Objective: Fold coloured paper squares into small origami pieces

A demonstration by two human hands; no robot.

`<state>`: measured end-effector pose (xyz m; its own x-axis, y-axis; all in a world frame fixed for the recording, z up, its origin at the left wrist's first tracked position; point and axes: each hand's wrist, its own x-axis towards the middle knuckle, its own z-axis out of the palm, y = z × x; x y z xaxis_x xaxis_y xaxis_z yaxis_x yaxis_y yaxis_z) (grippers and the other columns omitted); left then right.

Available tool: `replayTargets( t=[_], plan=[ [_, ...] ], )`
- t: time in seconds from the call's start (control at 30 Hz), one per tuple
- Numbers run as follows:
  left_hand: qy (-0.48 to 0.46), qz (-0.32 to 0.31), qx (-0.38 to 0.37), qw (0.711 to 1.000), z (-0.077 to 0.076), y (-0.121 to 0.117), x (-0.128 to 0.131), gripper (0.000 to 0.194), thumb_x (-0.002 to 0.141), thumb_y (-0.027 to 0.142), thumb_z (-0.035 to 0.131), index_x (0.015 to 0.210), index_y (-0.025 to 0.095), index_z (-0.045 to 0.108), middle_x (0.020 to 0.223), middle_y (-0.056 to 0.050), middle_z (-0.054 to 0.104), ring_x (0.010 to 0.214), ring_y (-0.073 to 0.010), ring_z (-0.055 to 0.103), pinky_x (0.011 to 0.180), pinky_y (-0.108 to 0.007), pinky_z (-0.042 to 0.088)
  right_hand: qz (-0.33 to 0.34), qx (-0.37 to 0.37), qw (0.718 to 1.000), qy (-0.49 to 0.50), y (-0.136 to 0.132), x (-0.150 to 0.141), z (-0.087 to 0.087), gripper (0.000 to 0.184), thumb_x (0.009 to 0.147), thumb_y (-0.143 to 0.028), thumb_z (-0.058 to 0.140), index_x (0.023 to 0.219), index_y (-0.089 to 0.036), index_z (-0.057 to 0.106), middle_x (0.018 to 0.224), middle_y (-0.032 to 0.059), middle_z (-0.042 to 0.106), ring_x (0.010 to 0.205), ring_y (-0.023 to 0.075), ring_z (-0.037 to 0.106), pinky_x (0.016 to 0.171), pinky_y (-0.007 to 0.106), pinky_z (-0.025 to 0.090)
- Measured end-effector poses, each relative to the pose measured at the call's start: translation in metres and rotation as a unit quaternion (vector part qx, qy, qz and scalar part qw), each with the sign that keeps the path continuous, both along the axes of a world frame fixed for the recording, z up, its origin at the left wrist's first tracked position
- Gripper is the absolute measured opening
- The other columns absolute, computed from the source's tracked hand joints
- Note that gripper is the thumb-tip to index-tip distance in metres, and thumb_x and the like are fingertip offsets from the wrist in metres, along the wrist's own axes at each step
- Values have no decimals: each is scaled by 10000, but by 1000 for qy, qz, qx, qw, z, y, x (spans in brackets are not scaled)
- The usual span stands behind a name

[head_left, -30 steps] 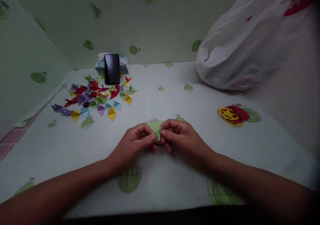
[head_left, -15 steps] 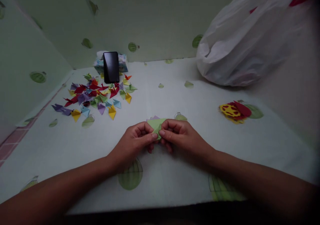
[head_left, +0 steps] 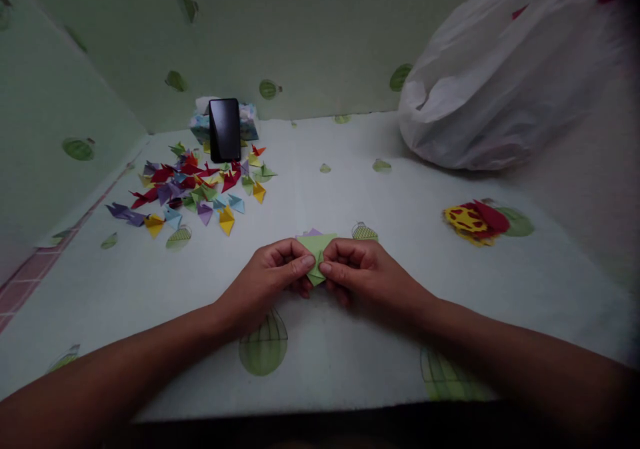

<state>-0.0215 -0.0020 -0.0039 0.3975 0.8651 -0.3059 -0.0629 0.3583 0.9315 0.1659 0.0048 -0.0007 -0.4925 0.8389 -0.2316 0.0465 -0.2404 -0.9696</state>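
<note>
The left hand (head_left: 283, 266) is closed to a pinch, thumb on top, gripping the left side of the green paper (head_left: 316, 243). The right hand (head_left: 356, 262) is closed in the same pinch on the right side of the paper. The thumb tips are near each other, just apart. The paper is folded, its straight edge toward the rear and a point toward the person; it is located over the middle of the table. A lilac paper (head_left: 313, 232) projects past its rear edge; whether the two touch cannot be determined.

The table (head_left: 345, 356) has a white covering printed with green balloons. The rear wall (head_left: 330, 42) and left wall (head_left: 45, 96) are pale green, the rear one also balloon-printed. Lighting is dim.

The front edge of the table runs below the forearms, with a dark area beyond. Pink tiles (head_left: 31, 276) border the left edge. The rear edge adjoins the rear wall.

White covering extends between the hands and these limits: left and rear, a pile of folded paper figures (head_left: 205, 196), with a phone (head_left: 225, 130) upright before a tissue box (head_left: 249, 124); right, stacked red and yellow cutouts (head_left: 466, 220); right rear, a large white plastic bag (head_left: 470, 116) near the rear wall.
</note>
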Motion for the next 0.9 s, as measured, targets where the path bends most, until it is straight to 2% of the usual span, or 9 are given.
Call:
replayTargets(
  t=[0.2,0.43,0.53,0.67,0.8,0.9],
  plan=[
    [5,-7,-7,1000,0,1,0,189,852,320,682,785,165,596,641,23,628,561,-86,553,550,-200,437,4,3,1000,1,0,0,-1,229,827,-345,662,739,-181,530,570,-56,535,431,68,458,426,208,344],
    [61,0,31,998,5,0,2,186,827,300,684,759,153,594,616,21,622,548,-87,551,565,-214,443,6,17,1000,-9,-2,1,0,235,879,-356,591,734,-180,537,589,-46,527,449,70,462,432,213,350],
    [64,28,41,997,7,0,3,179,821,301,674,760,157,586,616,19,629,547,-96,563,571,-227,459,5,27,1000,-2,-2,1,0,229,889,-357,578,748,-183,530,612,-41,540,455,71,472,441,217,362],
    [61,69,44,995,9,-1,5,189,812,313,682,778,165,569,608,24,627,560,-108,588,593,-244,491,6,28,1000,4,-1,-1,-1,190,823,-312,675,843,-203,522,611,-60,543,457,80,491,445,218,383],
    [34,71,39,996,9,-2,5,211,770,262,725,869,171,562,676,20,657,601,-113,616,617,-248,512,-6,35,999,2,-1,-1,-3,148,834,-283,652,820,-195,533,637,-38,569,482,90,506,459,230,387],
    [25,81,50,995,9,-2,5,237,769,225,722,950,172,579,729,27,662,611,-101,624,629,-238,511,-5,34,999,13,-2,-1,-4,131,839,-270,646,894,-200,550,673,-32,583,510,96,514,484,237,403]
  ],
)
